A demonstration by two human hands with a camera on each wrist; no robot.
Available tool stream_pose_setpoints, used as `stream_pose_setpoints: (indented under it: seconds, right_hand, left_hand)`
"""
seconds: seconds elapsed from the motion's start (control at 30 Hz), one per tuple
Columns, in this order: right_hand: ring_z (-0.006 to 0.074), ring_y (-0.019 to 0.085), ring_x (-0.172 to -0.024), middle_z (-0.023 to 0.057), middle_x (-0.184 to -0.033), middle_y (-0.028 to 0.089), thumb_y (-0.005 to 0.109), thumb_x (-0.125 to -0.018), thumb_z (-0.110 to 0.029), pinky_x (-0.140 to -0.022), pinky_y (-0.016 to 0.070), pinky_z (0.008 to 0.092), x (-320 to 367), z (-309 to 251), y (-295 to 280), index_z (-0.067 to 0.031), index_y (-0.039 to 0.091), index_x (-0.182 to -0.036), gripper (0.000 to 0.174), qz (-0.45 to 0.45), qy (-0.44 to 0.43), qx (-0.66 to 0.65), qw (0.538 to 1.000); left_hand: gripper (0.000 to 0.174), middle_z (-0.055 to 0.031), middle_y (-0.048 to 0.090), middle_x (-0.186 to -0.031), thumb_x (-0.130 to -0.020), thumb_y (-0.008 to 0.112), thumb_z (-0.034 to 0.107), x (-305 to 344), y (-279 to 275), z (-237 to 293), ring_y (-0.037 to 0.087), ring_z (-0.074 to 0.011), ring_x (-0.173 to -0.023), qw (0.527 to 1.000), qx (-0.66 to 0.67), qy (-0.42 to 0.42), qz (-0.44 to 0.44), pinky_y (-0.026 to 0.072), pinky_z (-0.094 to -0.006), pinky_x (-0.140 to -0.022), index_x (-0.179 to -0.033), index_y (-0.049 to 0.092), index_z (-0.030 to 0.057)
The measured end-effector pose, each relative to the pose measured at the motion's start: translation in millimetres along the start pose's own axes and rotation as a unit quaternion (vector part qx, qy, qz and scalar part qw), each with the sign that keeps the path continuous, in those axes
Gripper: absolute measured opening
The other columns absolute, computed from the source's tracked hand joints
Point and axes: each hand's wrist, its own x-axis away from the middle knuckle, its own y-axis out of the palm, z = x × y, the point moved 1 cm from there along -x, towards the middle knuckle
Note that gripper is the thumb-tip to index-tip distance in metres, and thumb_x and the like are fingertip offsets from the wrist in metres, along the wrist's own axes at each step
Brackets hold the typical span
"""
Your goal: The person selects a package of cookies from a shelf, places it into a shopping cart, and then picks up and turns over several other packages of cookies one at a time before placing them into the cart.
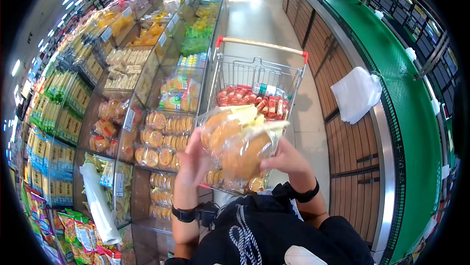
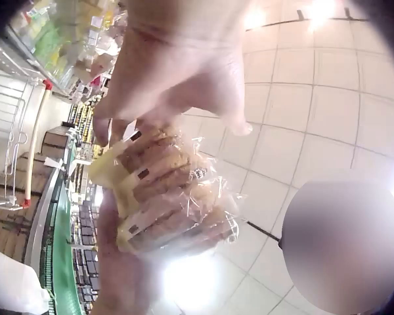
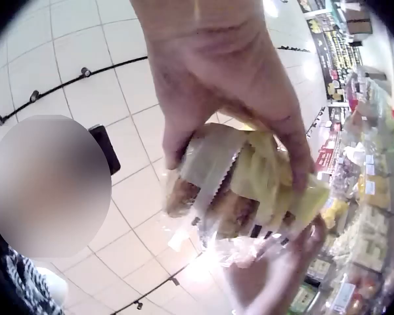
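Note:
Clear bags of round brown baked goods (image 1: 242, 155), with yellow parts on the wrappers, are held up between both hands over the near end of the cart. My right hand (image 1: 289, 159) grips them from the right; in the right wrist view its thumb and fingers spread round the wrapped stack (image 3: 233, 213). My left hand (image 1: 192, 159) touches the other side, its thumb standing away from the bags in the left wrist view and its other fingers partly hidden behind the stack (image 2: 171, 190).
The metal shopping cart (image 1: 262, 47) holds red-wrapped packs (image 1: 237, 96) and a bottle. Clear-sided shelf bins with packaged biscuits (image 1: 176, 125) line the left. At right runs a green-topped counter (image 1: 411, 113) with white plastic bags (image 1: 357, 93) hanging at its edge. A bag roll (image 1: 99, 206) is at lower left.

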Motion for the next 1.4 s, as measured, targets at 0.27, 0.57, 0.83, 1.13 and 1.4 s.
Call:
stream_pose_setpoints:
  seconds: [0.27, 0.57, 0.83, 1.13, 1.4]
  right_hand:
    - [0.0248, 0.026, -0.128, 0.0145, -0.138, 0.023, 0.084, -0.050, -0.025, -0.104, 0.0219, 0.0369, 6.4, 3.6, 5.3, 0.0019, 0.008, -0.138, 0.119, 0.001, -0.089, 0.053, 0.995]
    - [0.0254, 0.027, -0.126, 0.0128, -0.135, 0.020, 0.082, -0.051, -0.025, -0.100, 0.0299, 0.0388, 4.2, 6.6, -1.7, -0.0010, 0.011, -0.138, 0.115, 0.011, -0.144, 0.218, 0.965]
    - [0.0268, 0.029, -0.122, 0.0150, -0.131, 0.024, 0.082, -0.050, -0.027, -0.094, 0.0348, 0.0366, 6.1, -12.0, 3.7, 0.0010, 0.016, -0.136, 0.112, 0.045, -0.123, 0.312, 0.941]
    - [0.0306, 0.024, -0.127, 0.0184, -0.137, 0.022, 0.083, -0.047, -0.042, -0.100, 0.0279, 0.0396, 14.2, -9.7, 9.1, 0.0002, 0.009, -0.137, 0.124, 0.046, -0.117, 0.269, 0.955]
    - [0.0299, 0.030, -0.125, 0.0189, -0.134, 0.028, 0.079, -0.058, -0.038, -0.099, 0.0299, 0.0383, 32.5, -49.1, 9.3, -0.0039, 0.036, -0.127, 0.088, 0.112, -0.210, 0.355, 0.904]
  left_hand:
    - [0.136, -0.0169, 0.028, -0.131, -0.033, 0.069, 0.072, 4.9, 3.3, 31.2, 0.026, -0.0300, -0.123, 0.934, -0.353, 0.034, -0.048, 0.0176, -0.0388, -0.103, -0.133, 0.021, -0.0058]
    - [0.152, -0.0267, 0.010, -0.138, -0.030, 0.087, 0.044, 17.7, 35.4, 25.4, 0.018, -0.0332, -0.129, 0.911, -0.411, -0.011, -0.032, 0.0192, -0.0391, -0.104, -0.132, -0.013, -0.0085]
    - [0.143, -0.0214, 0.019, -0.137, -0.044, 0.088, 0.024, 7.8, 36.9, 13.4, 0.028, -0.0283, -0.126, 0.941, -0.336, 0.026, -0.041, 0.0263, -0.0376, -0.102, -0.132, -0.022, -0.0004]
    - [0.137, -0.0180, 0.036, -0.129, -0.050, 0.083, 0.014, 3.1, 50.3, 5.2, 0.039, -0.0263, -0.119, 0.980, -0.190, 0.062, -0.015, 0.0294, -0.0368, -0.100, -0.131, -0.028, 0.0060]
    - [0.142, -0.0188, 0.027, -0.132, -0.043, 0.085, 0.022, 14.1, 37.4, -7.6, 0.035, -0.0276, -0.120, 0.954, -0.274, 0.118, -0.013, 0.0273, -0.0366, -0.100, -0.132, -0.023, 0.0012]
